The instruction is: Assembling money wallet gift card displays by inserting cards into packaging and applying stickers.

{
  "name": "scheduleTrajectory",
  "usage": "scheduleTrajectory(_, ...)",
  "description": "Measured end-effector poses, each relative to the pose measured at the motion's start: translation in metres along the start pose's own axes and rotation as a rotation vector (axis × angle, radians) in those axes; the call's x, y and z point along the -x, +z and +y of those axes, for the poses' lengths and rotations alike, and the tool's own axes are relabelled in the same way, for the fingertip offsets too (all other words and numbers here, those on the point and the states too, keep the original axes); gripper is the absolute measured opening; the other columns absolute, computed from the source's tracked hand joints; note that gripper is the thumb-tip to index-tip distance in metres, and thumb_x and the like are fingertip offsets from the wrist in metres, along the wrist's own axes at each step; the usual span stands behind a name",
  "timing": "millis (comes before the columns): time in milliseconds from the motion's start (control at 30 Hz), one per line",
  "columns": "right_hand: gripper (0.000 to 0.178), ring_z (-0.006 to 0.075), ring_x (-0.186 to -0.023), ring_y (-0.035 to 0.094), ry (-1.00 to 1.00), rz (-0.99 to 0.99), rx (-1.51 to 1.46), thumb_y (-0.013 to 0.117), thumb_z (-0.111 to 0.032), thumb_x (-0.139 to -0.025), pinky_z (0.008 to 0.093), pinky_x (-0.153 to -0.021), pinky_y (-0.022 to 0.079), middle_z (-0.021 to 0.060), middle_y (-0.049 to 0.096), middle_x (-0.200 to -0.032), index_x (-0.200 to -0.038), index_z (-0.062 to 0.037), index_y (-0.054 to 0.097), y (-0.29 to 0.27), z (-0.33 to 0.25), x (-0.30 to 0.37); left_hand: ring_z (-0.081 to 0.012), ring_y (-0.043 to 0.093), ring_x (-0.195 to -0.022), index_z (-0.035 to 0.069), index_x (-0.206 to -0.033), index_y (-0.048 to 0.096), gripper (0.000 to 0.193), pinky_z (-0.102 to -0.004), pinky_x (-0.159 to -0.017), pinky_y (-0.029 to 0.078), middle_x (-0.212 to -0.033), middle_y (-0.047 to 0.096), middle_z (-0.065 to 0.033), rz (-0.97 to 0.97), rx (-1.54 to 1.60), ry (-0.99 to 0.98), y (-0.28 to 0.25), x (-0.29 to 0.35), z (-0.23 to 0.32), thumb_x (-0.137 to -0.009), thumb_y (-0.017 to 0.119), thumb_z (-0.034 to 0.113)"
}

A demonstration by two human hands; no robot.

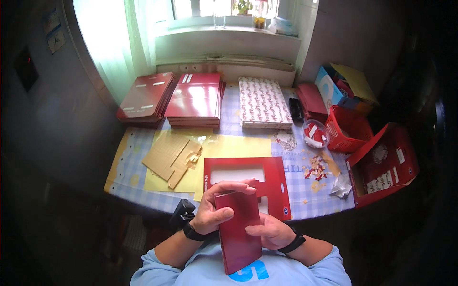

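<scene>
Upright in front of my chest is a dark red folded cardboard piece [240, 243], long and narrow, perhaps several layers thick. My left hand [212, 214] grips its upper left side, thumb across the front and fingers over the top edge. Lower on the opposite side, my right hand [274, 232] holds the edge with its thumb on the front. Behind the hands, at the table's near edge, lies a flat red cardboard sheet [279, 190] with cut-out windows, partly hidden by my left hand and the piece.
Red cardboard stacks [194, 97] and a white patterned stack [265, 102] stand at the back. Brown cardboard [171, 157] lies on yellow sheets [238, 143]. Rightward are a red basket [350, 131], a tub of scraps [316, 133], loose scraps [317, 171], crumpled paper [341, 186] and an open red box [381, 164].
</scene>
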State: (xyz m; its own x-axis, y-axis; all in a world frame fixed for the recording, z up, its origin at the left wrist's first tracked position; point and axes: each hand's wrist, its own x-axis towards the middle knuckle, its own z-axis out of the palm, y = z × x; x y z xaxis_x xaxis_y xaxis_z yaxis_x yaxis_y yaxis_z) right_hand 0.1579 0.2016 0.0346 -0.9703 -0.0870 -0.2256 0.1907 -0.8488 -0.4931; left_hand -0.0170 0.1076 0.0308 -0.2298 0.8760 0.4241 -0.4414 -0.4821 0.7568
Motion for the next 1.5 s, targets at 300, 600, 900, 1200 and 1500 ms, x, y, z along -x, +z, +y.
scheduleTrajectory(300,0.051,0.0184,-0.116,0.056,-0.090,0.110,0.128,0.060,-0.010,-0.094,0.0372,-0.100,0.047,0.0109,0.055,-0.129,-0.139,-0.0021,0.036,0.015,0.009,-0.016,-0.0269,0.043,-0.131,0.003,-0.146,0.026,0.073,-0.0414,-0.110,0.032,-0.137,0.048,-0.0191,0.243,-0.036,-0.009,0.008,0.030,0.007,-0.090,0.066,0.026)
scheduleTrajectory(600,0.042,0.0162,-0.116,0.054,-0.011,0.111,0.340,0.054,-0.013,-0.098,0.0345,-0.099,0.045,0.0098,0.052,-0.131,-0.137,-0.0022,0.040,0.023,0.003,-0.058,-0.0194,0.046,-0.126,0.005,-0.149,0.025,0.057,-0.0325,-0.105,0.036,-0.139,0.046,-0.0143,0.408,-0.526,-0.053,0.008,0.088,0.022,-0.096,0.045,0.000)
scheduleTrajectory(900,0.014,0.0328,-0.079,0.062,-0.490,0.134,1.795,0.061,-0.015,-0.089,0.0407,-0.072,0.050,0.0165,0.062,-0.084,-0.090,-0.0030,0.066,0.028,-0.049,-0.144,-0.0143,0.058,-0.106,-0.003,-0.123,0.059,0.034,-0.0280,-0.095,0.045,-0.116,0.063,-0.0101,0.963,-0.642,0.046,-0.062,0.119,0.071,-0.090,0.049,-0.001)
scheduleTrajectory(1200,0.007,0.0307,-0.076,0.063,-0.677,-0.136,2.101,0.063,-0.007,-0.082,0.0392,-0.067,0.053,0.0111,0.061,-0.082,-0.087,-0.0042,0.066,0.002,-0.038,-0.236,-0.0191,0.059,-0.110,-0.005,-0.122,0.058,0.037,-0.0298,-0.098,0.044,-0.118,0.063,-0.0150,0.905,-0.761,-0.120,-0.104,0.095,0.096,-0.086,0.051,-0.001)
scheduleTrajectory(1500,0.008,0.0281,-0.081,0.063,-0.640,-0.336,2.332,0.058,-0.012,-0.080,0.0392,-0.066,0.053,0.0098,0.059,-0.087,-0.080,-0.0040,0.060,-0.012,-0.038,-0.257,-0.0152,0.063,-0.101,-0.007,-0.121,0.059,0.040,-0.0263,-0.089,0.049,-0.111,0.067,-0.0146,0.755,-0.974,-0.286,-0.147,0.072,0.089,-0.082,0.051,-0.001)
